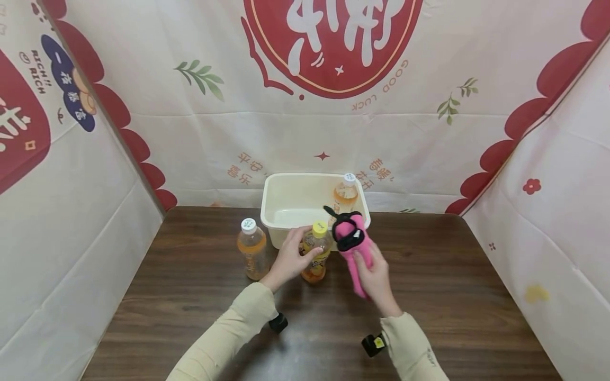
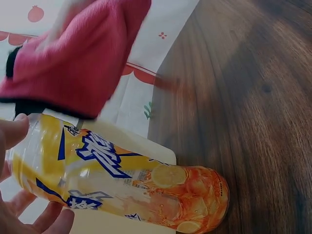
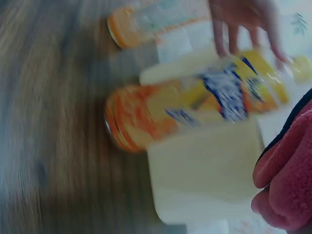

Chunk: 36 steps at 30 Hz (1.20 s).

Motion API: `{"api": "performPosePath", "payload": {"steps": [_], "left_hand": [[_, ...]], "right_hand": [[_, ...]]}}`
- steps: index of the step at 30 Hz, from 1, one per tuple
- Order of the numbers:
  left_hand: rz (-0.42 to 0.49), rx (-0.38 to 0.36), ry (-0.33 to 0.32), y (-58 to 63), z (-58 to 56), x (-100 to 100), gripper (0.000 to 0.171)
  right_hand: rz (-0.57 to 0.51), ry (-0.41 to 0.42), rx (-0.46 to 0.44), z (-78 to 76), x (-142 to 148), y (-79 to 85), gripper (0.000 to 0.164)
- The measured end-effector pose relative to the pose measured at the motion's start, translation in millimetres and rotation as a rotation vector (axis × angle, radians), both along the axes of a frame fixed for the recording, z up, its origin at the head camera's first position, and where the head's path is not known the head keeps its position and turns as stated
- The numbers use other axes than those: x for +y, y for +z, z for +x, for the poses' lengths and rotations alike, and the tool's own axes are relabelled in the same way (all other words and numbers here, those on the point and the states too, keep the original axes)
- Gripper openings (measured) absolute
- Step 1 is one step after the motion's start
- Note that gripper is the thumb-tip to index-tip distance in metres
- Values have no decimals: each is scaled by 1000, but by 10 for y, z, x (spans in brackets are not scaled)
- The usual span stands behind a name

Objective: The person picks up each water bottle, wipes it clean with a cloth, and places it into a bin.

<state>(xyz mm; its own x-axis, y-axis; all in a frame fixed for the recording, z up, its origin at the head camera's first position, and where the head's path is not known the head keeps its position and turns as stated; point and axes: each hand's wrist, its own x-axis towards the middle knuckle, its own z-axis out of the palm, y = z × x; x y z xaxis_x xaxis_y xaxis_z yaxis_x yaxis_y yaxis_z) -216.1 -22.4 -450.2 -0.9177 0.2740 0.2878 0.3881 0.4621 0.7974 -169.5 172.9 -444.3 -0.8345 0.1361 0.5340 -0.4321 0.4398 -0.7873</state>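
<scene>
Around the upper part of a yellow-capped iced tea bottle (image 1: 315, 259), my left hand (image 1: 293, 254) curls its thumb and fingers. In the left wrist view the bottle's yellow label (image 2: 102, 161) shows lemon slices and blue lettering, and its base is near the wood. My right hand (image 1: 374, 270) grips a pink plush pouch (image 1: 355, 251) with black trim and a black strap. The pouch is held up just right of the bottle, its black-edged mouth tilted toward the cap. Close by in the right wrist view is the pouch's soft pink side (image 3: 297, 180).
Behind the hands stands a cream plastic bin (image 1: 281, 211) with a white-capped bottle (image 1: 346, 193) inside at its right. Another white-capped bottle (image 1: 252, 254) stands on the dark wooden table (image 1: 190, 301) left of the left hand. Printed cloth (image 1: 305, 132) walls in the back and sides.
</scene>
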Motion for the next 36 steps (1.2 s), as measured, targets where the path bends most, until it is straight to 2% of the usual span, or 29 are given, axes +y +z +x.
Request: {"api": "performPosePath", "payload": {"steps": [3, 6, 11, 14, 18, 22, 25, 28, 31, 34, 36], "left_hand": [[11, -12, -12, -10, 8, 3, 54], [18, -4, -22, -28, 29, 19, 54], [19, 18, -13, -67, 77, 49, 55], [39, 20, -13, -85, 102, 52, 55], [64, 24, -23, -109, 136, 57, 54], [83, 8, -27, -100, 150, 54, 53], [95, -11, -30, -83, 134, 45, 53], [88, -17, -31, -74, 95, 34, 53], [64, -10, -32, -73, 41, 26, 52], [47, -20, -33, -75, -5, 13, 53], [38, -27, -32, -75, -31, 1, 53]], "right_hand": [[-35, 43, -49, -1, -185, 35, 26], [-77, 65, -94, -13, -254, -6, 29], [-95, 66, -74, -18, -312, -117, 28], [-107, 60, -60, -47, -295, -356, 28], [-65, 39, -107, -54, -223, -800, 31], [107, 36, -159, -41, -178, -1133, 29], [189, 57, -150, -81, -154, -1266, 27], [196, 79, -147, -139, -136, -1293, 28], [187, 80, -159, -158, -121, -1237, 27], [165, 73, -120, -137, -118, -1098, 27], [140, 71, -47, -121, -126, -942, 28]]}}
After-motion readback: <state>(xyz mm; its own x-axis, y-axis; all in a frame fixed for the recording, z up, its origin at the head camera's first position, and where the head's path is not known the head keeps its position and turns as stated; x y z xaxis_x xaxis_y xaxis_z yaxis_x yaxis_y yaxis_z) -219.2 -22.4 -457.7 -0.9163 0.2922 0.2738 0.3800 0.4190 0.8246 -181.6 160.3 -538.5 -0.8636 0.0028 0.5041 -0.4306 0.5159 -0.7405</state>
